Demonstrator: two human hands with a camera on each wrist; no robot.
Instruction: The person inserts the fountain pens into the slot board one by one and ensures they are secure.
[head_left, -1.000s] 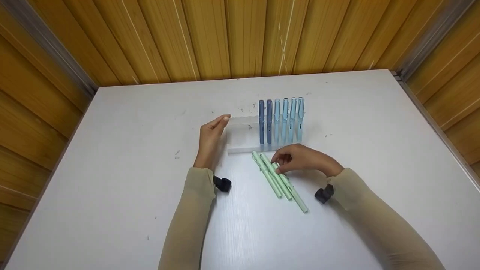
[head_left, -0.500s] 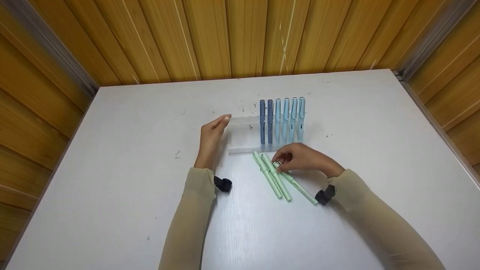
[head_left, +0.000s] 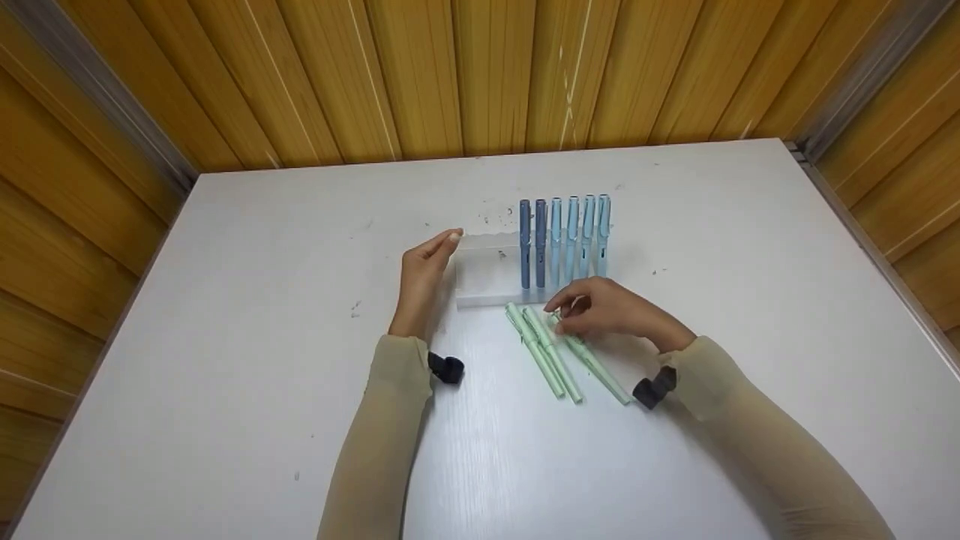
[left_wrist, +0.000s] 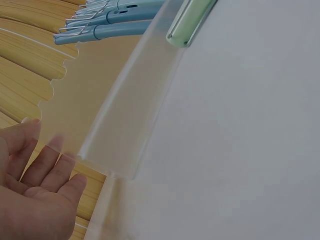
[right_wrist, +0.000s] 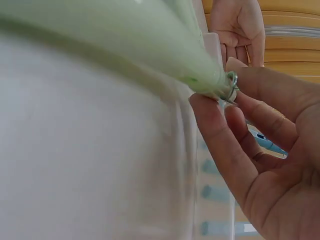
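My left hand [head_left: 424,289] pinches the left edge of a clear pen stand [head_left: 487,271]; in the left wrist view its fingers show behind the see-through plate. My right hand [head_left: 615,313], just in front of the stand, pinches the clip end of a light green pen [head_left: 596,367] between thumb and fingers. In the right wrist view this pen [right_wrist: 150,45] looms large and blurred, its metal clip at the fingertips. Left of it, a second green pen [head_left: 556,356] and a third green pen [head_left: 534,349] lie slanted side by side on the table.
Two dark blue pens [head_left: 532,244] and several light blue pens [head_left: 572,232] stand upright in the right part of the stand. The white table [head_left: 247,315] ends at a yellow wood-look panel wall [head_left: 420,82]. Black cameras are strapped to both wrists.
The right-hand green pen has swung its lower end to the right, away from the other two. My right hand has risen slightly with its clip end. The left hand stays put.
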